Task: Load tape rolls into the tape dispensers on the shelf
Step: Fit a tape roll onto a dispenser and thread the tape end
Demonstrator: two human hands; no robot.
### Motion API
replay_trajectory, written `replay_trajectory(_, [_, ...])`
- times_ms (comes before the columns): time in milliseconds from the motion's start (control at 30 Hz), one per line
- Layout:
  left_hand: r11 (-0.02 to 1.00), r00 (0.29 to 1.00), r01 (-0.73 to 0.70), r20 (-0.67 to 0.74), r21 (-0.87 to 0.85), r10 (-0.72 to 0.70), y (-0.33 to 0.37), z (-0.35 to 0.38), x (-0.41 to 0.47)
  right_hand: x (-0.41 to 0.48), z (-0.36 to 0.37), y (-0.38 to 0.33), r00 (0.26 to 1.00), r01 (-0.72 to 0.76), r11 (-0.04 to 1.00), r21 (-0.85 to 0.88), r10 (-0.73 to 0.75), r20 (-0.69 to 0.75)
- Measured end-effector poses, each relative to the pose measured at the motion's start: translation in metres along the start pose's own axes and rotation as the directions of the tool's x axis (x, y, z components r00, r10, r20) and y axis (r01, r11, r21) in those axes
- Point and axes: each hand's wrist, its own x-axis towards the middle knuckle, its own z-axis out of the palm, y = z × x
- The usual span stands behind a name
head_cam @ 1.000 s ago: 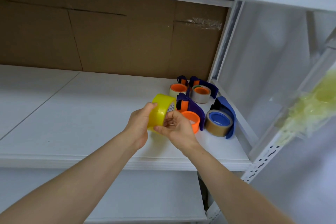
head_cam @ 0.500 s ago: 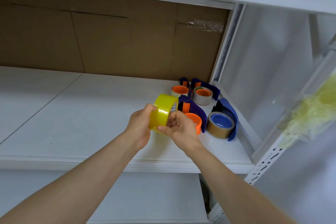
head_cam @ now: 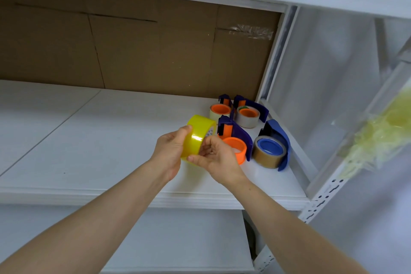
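White shelving backed by cardboard frames centre-frame, where my left hand (head_cam: 171, 151) and right hand (head_cam: 216, 158) clasp the yellow tape roll (head_cam: 196, 138) beside an empty orange-core dispenser (head_cam: 234, 143); three dispensers at right look loaded.

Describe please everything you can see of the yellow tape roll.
The yellow tape roll is a wide ring of glossy, translucent yellow tape with a bright glare on its band. It is held on edge, above the white shelf and touching nothing else. The left hand grips its left side; the right hand pinches its lower right edge. A printed label shows inside its core. It is not yet loaded.
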Motion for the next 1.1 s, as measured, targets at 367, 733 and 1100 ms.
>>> replay_trajectory(367, [0.984, 0.998, -0.006, 0.066, 0.176, -0.005, 0.005, -0.007, -0.007, 0.014, -0.035, -0.035, 0.982, 0.142, 0.943, -0.302, -0.172, -0.076])
replay_trajectory(733, [0.986, 0.991, 0.01, 0.129, 0.168, -0.032, 0.012, -0.003, -0.026, 0.008, -0.016, -0.043, 0.956, 0.161, 0.579, -0.799, -0.292, -0.019])
replay_trajectory(1100, [0.945, 0.957, -0.111, 0.288, 0.307, 0.019, 0.017, -0.006, -0.031, 0.015, -0.039, -0.045, 0.987, 0.087, 0.886, -0.455, -0.138, -0.079])
